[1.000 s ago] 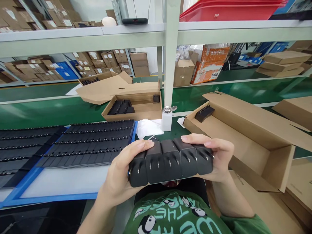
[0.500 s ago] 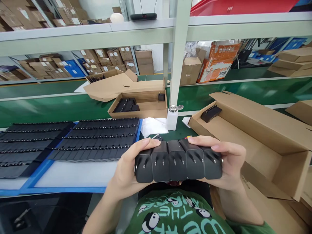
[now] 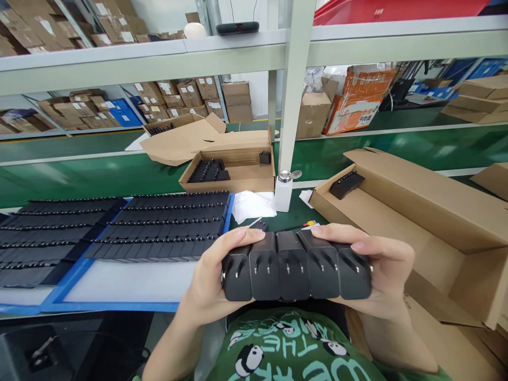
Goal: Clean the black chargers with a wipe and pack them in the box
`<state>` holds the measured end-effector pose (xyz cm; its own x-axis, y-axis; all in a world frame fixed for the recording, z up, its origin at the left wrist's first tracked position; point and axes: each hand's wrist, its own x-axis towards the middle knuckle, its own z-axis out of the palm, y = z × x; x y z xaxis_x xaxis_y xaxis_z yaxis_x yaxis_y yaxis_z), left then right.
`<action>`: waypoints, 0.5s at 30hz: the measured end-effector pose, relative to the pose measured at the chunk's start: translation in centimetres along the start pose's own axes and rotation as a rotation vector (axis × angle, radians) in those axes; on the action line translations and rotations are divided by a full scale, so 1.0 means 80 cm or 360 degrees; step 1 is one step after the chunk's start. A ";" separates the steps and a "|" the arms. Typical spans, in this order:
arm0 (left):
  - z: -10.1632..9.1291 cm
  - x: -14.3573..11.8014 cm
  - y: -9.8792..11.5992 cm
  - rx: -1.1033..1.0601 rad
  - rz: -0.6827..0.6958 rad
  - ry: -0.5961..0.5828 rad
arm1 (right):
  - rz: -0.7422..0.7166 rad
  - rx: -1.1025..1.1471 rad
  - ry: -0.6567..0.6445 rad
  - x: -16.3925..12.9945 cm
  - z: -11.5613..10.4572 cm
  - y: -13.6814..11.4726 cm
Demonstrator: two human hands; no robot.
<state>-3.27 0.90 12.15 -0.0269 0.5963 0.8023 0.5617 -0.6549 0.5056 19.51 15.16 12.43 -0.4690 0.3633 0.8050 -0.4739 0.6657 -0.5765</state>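
A row of several black plug adapters [image 3: 296, 267], prongs facing up, is pressed together side by side and held above my lap. My left hand [image 3: 208, 280] clamps the row's left end, fingers over the top. My right hand [image 3: 381, 270] clamps the right end the same way. To my left, many more black adapters [image 3: 159, 225] lie in rows on a blue-edged tray [image 3: 115, 304]. To my right stands a long open cardboard box [image 3: 420, 222] with a short stack of adapters [image 3: 346, 184] at its far end.
A white pump bottle [image 3: 283, 191] and a white cloth [image 3: 252, 205] sit by the shelf post [image 3: 293, 95]. Behind them is a smaller open carton [image 3: 230, 172] holding adapters. Green conveyor belt [image 3: 79, 180] runs across. Shelves of boxes fill the background.
The row of adapters and both hands have shifted slightly right and lower in the view, mostly from my head turning left. The grip is unchanged.
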 end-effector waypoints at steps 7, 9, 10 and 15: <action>-0.005 -0.010 0.010 0.0126 -0.0065 -0.0107 | -0.0067 0.0033 0.0027 -0.008 0.005 0.021; -0.006 -0.012 0.009 0.0128 -0.0054 -0.0125 | -0.0080 0.0041 0.0021 -0.012 0.006 0.023; -0.006 -0.012 0.009 0.0124 -0.0051 -0.0131 | -0.0082 0.0048 0.0019 -0.014 0.006 0.024; -0.002 -0.011 0.011 0.0123 -0.0085 -0.0148 | -0.0034 0.0072 0.0029 -0.017 0.007 0.026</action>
<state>-2.89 -0.29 11.93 0.0162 0.6723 0.7401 0.6236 -0.5854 0.5182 18.72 15.67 10.03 -0.4448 0.3613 0.8195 -0.5169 0.6437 -0.5643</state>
